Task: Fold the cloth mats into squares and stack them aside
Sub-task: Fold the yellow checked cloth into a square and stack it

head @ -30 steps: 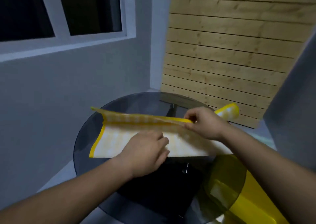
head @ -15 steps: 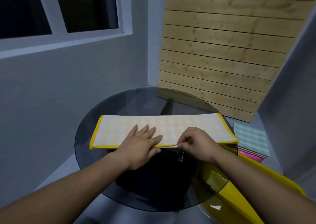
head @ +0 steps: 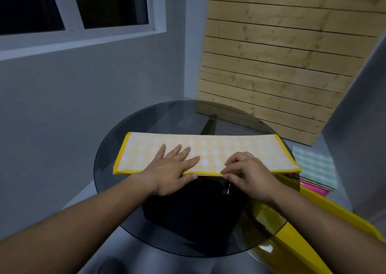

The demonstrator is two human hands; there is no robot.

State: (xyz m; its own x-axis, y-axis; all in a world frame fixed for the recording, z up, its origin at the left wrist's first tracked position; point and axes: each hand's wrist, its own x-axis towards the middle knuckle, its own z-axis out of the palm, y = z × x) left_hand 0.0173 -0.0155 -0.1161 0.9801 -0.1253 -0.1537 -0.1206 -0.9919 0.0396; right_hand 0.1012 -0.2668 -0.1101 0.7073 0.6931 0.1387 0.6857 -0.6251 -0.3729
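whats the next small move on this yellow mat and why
Probably bring the right end across onto the left end. The yellow mat lies as a long strip, not a square; the left hand presses it flat and the right hand pinches its near edge.

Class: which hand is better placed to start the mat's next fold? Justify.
Probably the right hand: it pinches the near edge of the yellow mat, while the left hand lies flat, pinning it to the glass table.
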